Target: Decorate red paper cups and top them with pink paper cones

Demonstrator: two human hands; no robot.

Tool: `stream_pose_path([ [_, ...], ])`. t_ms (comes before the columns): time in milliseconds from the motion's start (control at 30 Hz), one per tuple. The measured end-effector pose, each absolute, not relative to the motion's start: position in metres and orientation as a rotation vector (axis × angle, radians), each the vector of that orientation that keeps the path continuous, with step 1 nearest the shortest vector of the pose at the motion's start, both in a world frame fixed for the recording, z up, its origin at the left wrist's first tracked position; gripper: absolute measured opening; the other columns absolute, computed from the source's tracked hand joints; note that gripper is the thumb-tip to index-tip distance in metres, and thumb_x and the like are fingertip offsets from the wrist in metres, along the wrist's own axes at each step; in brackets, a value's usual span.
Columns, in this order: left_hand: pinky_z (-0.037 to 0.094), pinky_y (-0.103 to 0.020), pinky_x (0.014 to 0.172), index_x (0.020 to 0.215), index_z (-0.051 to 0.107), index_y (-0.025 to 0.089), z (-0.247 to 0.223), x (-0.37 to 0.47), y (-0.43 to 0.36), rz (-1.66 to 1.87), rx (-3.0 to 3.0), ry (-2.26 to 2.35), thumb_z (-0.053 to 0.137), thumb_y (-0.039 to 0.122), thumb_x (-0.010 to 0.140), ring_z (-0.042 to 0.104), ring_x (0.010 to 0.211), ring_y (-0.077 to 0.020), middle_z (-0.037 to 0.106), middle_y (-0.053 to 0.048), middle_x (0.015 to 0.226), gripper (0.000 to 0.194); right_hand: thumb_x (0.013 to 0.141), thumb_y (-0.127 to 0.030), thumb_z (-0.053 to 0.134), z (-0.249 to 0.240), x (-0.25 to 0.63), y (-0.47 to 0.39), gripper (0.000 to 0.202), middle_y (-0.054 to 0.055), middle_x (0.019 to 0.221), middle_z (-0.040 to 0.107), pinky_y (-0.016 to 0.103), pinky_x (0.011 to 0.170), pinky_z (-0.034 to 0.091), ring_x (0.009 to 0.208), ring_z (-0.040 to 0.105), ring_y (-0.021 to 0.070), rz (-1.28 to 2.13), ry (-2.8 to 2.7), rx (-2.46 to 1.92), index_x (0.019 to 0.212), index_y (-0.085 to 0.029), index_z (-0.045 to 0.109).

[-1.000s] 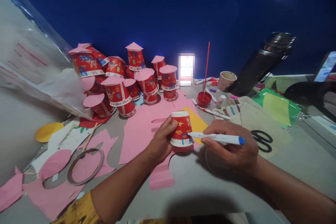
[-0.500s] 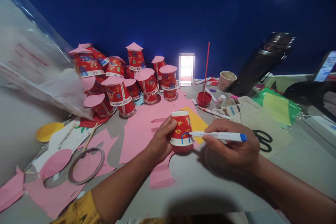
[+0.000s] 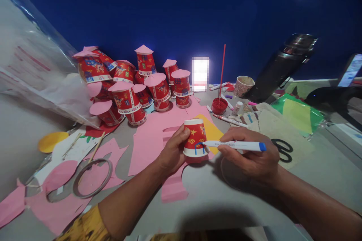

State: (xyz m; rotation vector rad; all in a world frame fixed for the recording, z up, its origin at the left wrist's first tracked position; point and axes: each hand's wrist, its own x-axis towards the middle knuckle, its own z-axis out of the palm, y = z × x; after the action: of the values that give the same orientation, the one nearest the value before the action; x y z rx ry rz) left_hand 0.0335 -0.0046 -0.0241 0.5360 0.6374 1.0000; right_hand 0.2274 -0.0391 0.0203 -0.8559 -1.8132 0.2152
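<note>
My left hand [image 3: 174, 150] is wrapped round a red paper cup [image 3: 195, 131], held upside down with its wider white rim at the bottom. Blue marker lines form an arch low on the cup's side. In my right hand [image 3: 251, 154] is a white marker [image 3: 240, 145] with a blue end, its tip touching the cup beside the arch. Pink paper [image 3: 152, 128] and a yellow paper piece [image 3: 210, 130] lie beneath and behind the cup.
Several red cups with pink cone tops [image 3: 155, 86] stand clustered at the back left. A roll of tape [image 3: 76, 188] lies among pink scraps. Behind my right hand are a red paint pot [image 3: 219, 107], a black flask [image 3: 279, 67] and scissors [image 3: 283, 150] on cloth.
Both hands keep nearly the same place, the marker tip still at the cup's blue line. The whole view has shifted very slightly.
</note>
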Motion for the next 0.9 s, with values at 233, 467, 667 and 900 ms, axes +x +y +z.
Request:
stream_pose_path([
  [233,0.057,-0.048,0.1,0.118,0.065,0.015,-0.0262,0.0327,-0.0046,0.998,0.542,0.626,0.076,0.032,0.084,0.073,0.11,-0.0316,0.077,-0.013,0.114,0.04,0.088,-0.017,0.069,0.0196,0.2283,-0.0387,0.008,0.003,0.069,0.075,0.026,0.055,0.054,0.057,0.068,0.0159,0.243,-1.796,-0.895,0.08,-0.019,0.071],
  [467,0.056,-0.049,0.101,0.119,0.065,0.014,-0.0271,0.0327,-0.0042,0.996,0.529,0.644,0.075,0.032,0.084,0.073,0.11,-0.0317,0.075,-0.014,0.118,0.041,0.087,-0.018,0.071,0.0187,0.2285,-0.0388,0.01,0.003,0.069,0.074,0.025,0.053,0.052,0.056,0.068,0.015,0.247,-1.796,-0.925,0.077,-0.019,0.071],
  [667,0.059,-0.046,0.093,0.114,0.065,0.014,-0.0262,0.0328,-0.0046,0.999,0.491,0.689,0.076,0.03,0.083,0.074,0.103,-0.0299,0.076,-0.014,0.115,0.037,0.088,-0.02,0.069,0.0173,0.2275,-0.0398,0.012,0.003,0.067,0.074,0.027,0.053,0.053,0.055,0.067,0.0163,0.248,-1.759,-0.957,0.076,-0.019,0.07],
  [900,0.06,-0.04,0.085,0.109,0.066,0.015,-0.0266,0.0326,-0.0037,0.994,0.511,0.643,0.075,0.029,0.083,0.075,0.092,-0.0259,0.078,-0.01,0.103,0.032,0.087,-0.02,0.068,0.0182,0.2288,-0.0405,0.012,0.002,0.065,0.073,0.026,0.05,0.051,0.052,0.066,0.0153,0.259,-1.78,-0.978,0.076,-0.02,0.069],
])
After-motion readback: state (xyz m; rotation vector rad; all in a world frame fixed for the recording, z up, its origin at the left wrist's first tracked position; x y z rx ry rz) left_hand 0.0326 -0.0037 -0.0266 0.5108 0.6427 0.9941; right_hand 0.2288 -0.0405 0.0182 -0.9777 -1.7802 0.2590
